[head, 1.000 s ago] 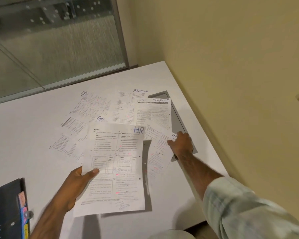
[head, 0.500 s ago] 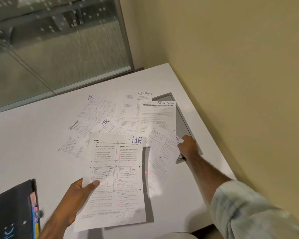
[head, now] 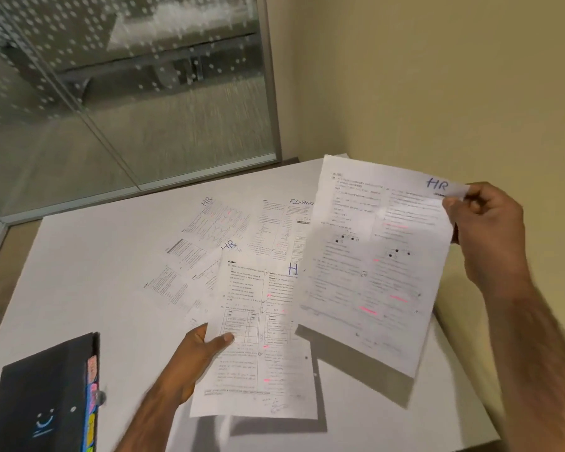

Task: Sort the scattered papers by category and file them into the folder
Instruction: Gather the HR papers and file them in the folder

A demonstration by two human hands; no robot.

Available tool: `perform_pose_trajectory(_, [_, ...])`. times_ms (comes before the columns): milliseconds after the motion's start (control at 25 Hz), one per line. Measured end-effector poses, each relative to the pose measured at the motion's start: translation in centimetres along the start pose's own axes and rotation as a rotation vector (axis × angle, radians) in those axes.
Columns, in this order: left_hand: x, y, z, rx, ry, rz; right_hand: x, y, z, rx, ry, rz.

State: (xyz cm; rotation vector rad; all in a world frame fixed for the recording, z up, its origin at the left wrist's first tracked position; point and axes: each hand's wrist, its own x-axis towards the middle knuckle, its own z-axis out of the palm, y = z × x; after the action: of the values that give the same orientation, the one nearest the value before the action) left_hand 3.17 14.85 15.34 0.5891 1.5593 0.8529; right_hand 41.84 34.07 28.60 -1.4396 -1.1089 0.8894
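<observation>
Now: right hand (head: 490, 230) at 3 o'clock in the view, thumb and forefinger pinched on the top right corner of the lifted HR sheet (head: 372, 265). This sheet hangs tilted, clear of the tabletop (head: 95, 256), with its shadow below. "HR" is written in blue ink beside the pinched corner, and there are pink highlighter marks on the print.

Left hand (head: 193, 357) at 6 o'clock, thumb on top and fingers beneath, gripping the left edge of the second HR sheet (head: 261, 347). The lifted sheet covers its upper right corner, so only the "H" reads. Cannot tell if its near edge touches the tabletop.

Scattered papers (head: 190, 265) at 12 o'clock from the left hand, flat and overlapping. Two are marked HR. A FINANCE sheet (head: 274, 223) lies at their 3 o'clock side, partly hidden behind the lifted sheet.

Folder (head: 43, 396) at 8 o'clock, black, lying on the tabletop well apart from the papers. It has a pale smiley on the cover and coloured tabs (head: 92, 386) along its right edge.

Glass partition (head: 128, 93) at 11 o'clock, plain wall (head: 437, 76) at 1 o'clock.
</observation>
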Motion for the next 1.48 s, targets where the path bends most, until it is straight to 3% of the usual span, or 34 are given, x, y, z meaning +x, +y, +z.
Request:
perform_pose_trajectory(360, [-2.6, 1.5, 2.0, -0.064, -0.136, 0.056, -7.4, 5.7, 8.6, -0.015, -0.283, 0.206])
perform_pose_trajectory(600, [-4.6, 0.9, 1.7, -0.139, -0.276, 0.055, -10.7, 5.7, 10.3, -0.024, -0.269, 0.278])
perform_pose_trajectory(760, [-5.2, 0.4, 2.1, -0.172, -0.266, 0.036, -11.0, 5.5, 9.6, 0.012, -0.257, 0.325])
perform_pose_trajectory(920, [-5.8, 0.3, 2.5, -0.209, -0.284, 0.045, -12.1, 5.3, 8.8, 0.276, -0.239, 0.486])
perform_pose_trajectory(1000, [-5.9, 0.0, 2.6, -0.188, -0.279, 0.047, -13.2, 5.7, 8.0, 0.265, -0.361, 0.566])
perform_pose_trajectory(1120, [-6.0, 0.0, 2.4, -0.255, -0.224, 0.042, -15.0, 6.5, 6.3, 0.28, -0.678, 0.682])
perform_pose_trajectory(1200, [-6.2, -0.1, 2.2, -0.256, -0.165, 0.035, -16.0, 6.7, 6.0, 0.229, -0.733, 0.671])
perform_pose_trajectory(1360, [-5.9, -0.1, 1.9, 0.072, -0.076, 0.213, -17.4, 6.9, 7.8, 0.138, -0.591, 0.508])
perform_pose_trajectory(1480, [-5.2, -0.3, 2.2, 0.143, 0.061, 0.281, -17.8, 7.5, 9.6, 0.057, -0.506, 0.419])
